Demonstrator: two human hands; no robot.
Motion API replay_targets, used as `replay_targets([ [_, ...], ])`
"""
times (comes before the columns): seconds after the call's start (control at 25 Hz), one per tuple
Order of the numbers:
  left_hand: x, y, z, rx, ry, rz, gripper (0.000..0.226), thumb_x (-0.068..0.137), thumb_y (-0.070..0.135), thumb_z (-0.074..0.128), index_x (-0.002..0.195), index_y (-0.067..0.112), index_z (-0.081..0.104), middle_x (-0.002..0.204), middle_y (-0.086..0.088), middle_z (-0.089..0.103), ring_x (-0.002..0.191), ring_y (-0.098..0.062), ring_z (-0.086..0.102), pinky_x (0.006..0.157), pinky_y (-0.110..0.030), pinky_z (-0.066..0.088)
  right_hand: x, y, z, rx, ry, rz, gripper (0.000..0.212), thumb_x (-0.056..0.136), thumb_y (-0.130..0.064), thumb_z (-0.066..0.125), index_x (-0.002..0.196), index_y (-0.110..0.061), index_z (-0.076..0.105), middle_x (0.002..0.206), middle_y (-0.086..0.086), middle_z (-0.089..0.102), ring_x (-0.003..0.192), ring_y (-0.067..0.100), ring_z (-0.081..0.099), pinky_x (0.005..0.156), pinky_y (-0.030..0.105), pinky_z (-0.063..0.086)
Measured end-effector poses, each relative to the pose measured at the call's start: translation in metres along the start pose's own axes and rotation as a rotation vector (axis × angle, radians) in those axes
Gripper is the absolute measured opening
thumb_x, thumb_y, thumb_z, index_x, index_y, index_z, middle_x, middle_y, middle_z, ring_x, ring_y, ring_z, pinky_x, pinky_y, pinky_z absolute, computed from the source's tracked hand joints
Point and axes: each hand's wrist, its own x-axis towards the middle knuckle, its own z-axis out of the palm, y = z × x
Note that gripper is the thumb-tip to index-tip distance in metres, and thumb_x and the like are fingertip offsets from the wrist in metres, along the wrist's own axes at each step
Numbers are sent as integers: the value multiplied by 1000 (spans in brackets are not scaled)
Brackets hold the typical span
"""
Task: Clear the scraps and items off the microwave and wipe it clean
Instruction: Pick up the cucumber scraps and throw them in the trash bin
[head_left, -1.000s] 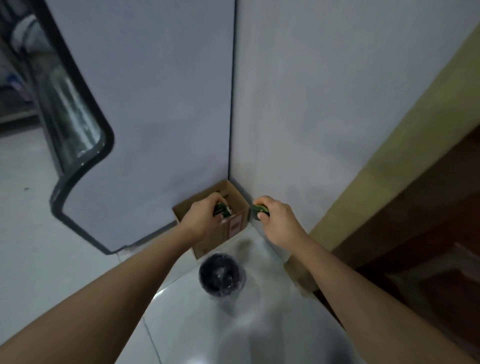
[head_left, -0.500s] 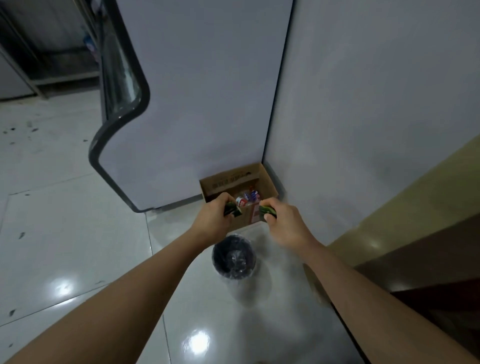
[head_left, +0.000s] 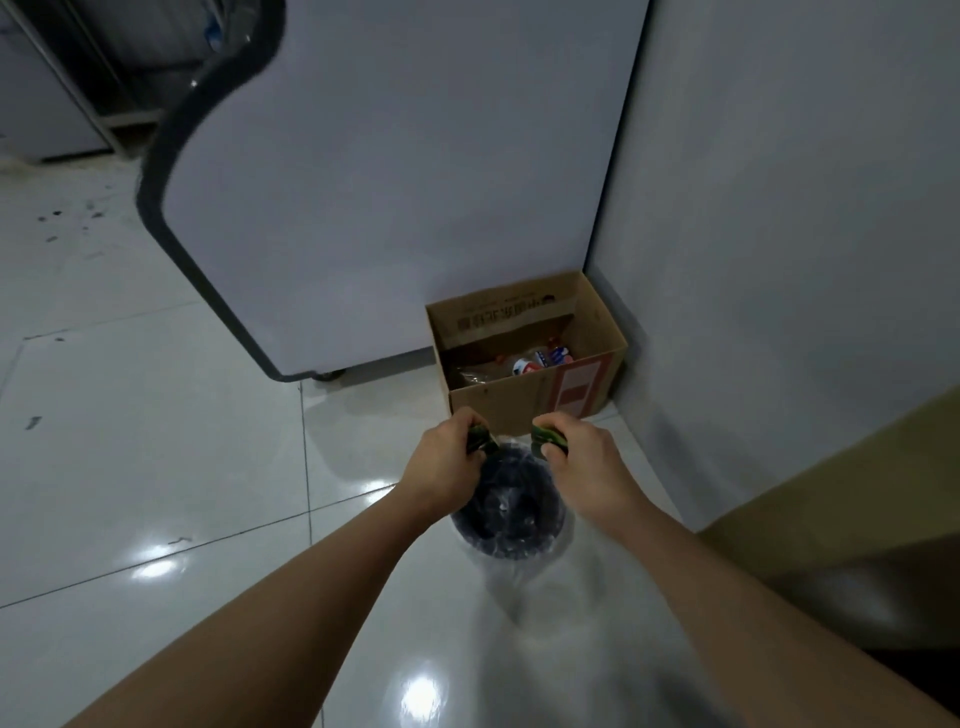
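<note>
Left hand and right hand, each grip curled round 1 green scrap, held above the lined bin before a cardboard box.

I see my left hand and right hand each gripping a green scrap above the lined black bin, with an open cardboard box just beyond.
</note>
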Motion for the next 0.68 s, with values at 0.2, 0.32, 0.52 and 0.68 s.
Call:
replay_targets([
  [0.2, 42, -72, 80, 16, 24, -13, 22, 89, 7, 52, 109, 16, 53, 111, -9, 64, 100, -26, 59, 83, -34, 50, 44, 66, 80, -33, 1, -24, 31, 96, -12, 49, 127, -18, 53, 124, 6, 57, 112, 22, 53, 94, 31, 45],
  [0.32, 61, -108, 122, 25, 39, -3, 24, 89, 7, 53, 111, 15, 53, 113, -11, 64, 102, -27, 59, 82, -32, 48, 63, 102, 125, -72, 6, -20, 31, 96, -12, 49, 126, -19, 53, 125, 7, 57, 111, 24, 54, 94, 34, 48],
  [0.52, 93, -156, 179, 37, 81, 1, 28, 88, 4, 52, 114, 15, 54, 116, -10, 63, 105, -27, 60, 80, -27, 45, 93, 153, 187, -122, -9, 4, 35, 96, -11, 49, 129, -19, 52, 127, 7, 58, 114, 24, 55, 95, 38, 49],
  [0.68, 112, -174, 203, 74, 86, 25, 29, 88, 4, 51, 116, 13, 54, 115, -11, 63, 105, -27, 59, 83, -30, 47, 108, 178, 215, -164, -17, -10, 37, 95, -10, 51, 130, -19, 52, 125, 7, 60, 111, 23, 58, 82, 27, 47],
])
